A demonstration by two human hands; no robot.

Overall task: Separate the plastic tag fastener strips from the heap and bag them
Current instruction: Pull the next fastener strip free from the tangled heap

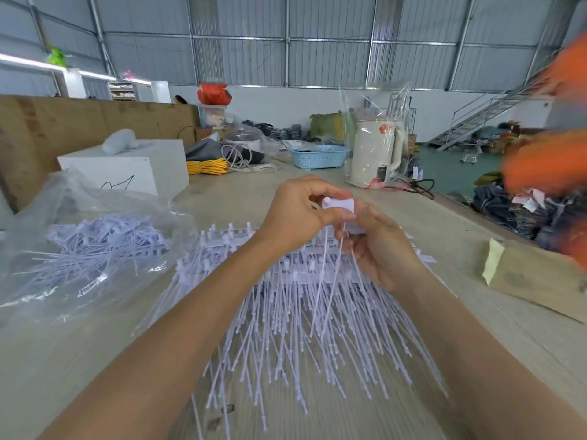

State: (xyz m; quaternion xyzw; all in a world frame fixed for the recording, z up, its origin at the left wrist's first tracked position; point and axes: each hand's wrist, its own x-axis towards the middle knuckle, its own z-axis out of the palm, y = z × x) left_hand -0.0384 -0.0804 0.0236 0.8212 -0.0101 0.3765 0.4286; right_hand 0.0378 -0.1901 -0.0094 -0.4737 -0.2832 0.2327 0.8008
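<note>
Both hands pinch one white tag piece above the heap.

I see the left hand [298, 214] and the right hand [378, 249] close together, raised just above the far end of the heap of white plastic tag fastener strips [286, 312]. The left hand's curled fingers and thumb grip a small white plastic fastener head [338, 205]; the right hand, touching it from below, pinches the same piece and its thin tails, which hang down toward the heap. The heap fans out toward me on the pale wooden table [79, 360], under both forearms. Left of the heap lies a clear plastic bag [79, 249] with loose white strips inside. Beyond the heap stand a cream electric kettle wrapped in clear film [371, 154] and a light blue plastic basket [319, 157]. Right of the heap sits a wooden block [533, 277].
</note>
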